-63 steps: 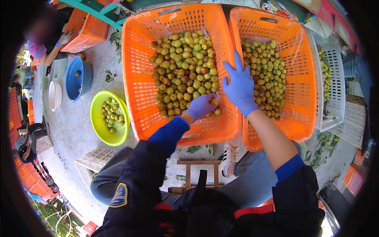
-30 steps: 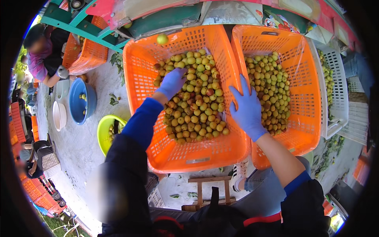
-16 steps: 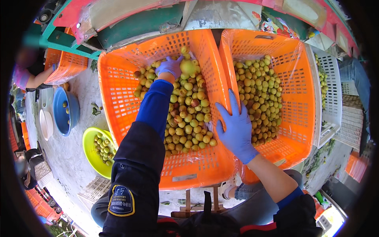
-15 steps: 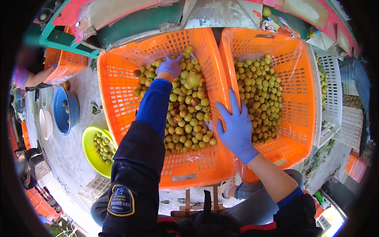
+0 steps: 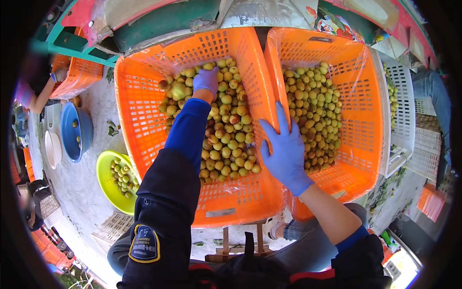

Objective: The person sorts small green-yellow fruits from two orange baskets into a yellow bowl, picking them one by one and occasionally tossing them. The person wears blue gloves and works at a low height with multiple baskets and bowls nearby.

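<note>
My left hand (image 5: 206, 82), in a blue-violet glove, reaches into the left orange crate (image 5: 144, 113), at the far end of its fruit. The fruit are small, round and yellow-green, some with brown-red patches, like jujubes (image 5: 222, 156). Its fingers bend down among them, and the fingertips are hidden. Just left of that hand, one pale green fruit (image 5: 179, 91) looks larger and blurred. My right hand (image 5: 287, 156), gloved alike, holds nothing; its fingers are spread over the adjoining rims of the left crate and the right orange crate (image 5: 358, 115). That right crate holds more such fruit (image 5: 314, 113).
A yellow-green basin (image 5: 107, 185) with fruit stands on the floor at left, near a blue basin (image 5: 70, 142) and a white basin (image 5: 52, 150). A white crate (image 5: 406, 103) adjoins at right. At far left another person's arm (image 5: 44, 94) is beside an orange crate (image 5: 82, 79).
My left hand's fingers, spread before, are now bent down into the fruit. A large blurred fruit showed right of it; one now shows left. My right hand stays on the rims.
</note>
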`<action>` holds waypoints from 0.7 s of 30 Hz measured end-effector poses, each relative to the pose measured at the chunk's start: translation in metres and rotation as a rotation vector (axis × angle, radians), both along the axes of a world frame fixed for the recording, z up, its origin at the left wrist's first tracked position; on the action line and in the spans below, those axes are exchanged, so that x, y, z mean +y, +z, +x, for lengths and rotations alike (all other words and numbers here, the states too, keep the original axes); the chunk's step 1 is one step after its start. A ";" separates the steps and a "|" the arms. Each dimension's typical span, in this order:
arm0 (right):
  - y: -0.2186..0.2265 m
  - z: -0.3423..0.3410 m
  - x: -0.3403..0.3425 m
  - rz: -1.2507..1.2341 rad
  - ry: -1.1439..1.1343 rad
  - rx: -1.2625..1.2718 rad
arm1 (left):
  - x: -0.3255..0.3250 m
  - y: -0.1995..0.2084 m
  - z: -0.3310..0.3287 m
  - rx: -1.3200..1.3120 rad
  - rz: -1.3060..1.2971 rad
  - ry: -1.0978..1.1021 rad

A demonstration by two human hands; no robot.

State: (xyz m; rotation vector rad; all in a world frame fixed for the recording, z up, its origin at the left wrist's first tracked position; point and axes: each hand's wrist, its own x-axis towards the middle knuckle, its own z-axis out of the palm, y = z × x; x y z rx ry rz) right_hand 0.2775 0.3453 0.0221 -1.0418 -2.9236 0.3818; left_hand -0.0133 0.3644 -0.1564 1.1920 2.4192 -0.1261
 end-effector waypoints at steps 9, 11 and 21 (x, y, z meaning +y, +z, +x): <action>-0.002 0.001 -0.001 -0.013 -0.025 0.032 | -0.013 0.011 0.011 -0.143 0.003 0.004; -0.001 0.000 -0.001 -0.006 -0.017 0.026 | -0.015 0.012 0.014 -0.151 -0.002 -0.016; -0.003 0.002 0.000 0.012 -0.023 0.011 | -0.158 0.164 0.000 -0.834 0.336 0.156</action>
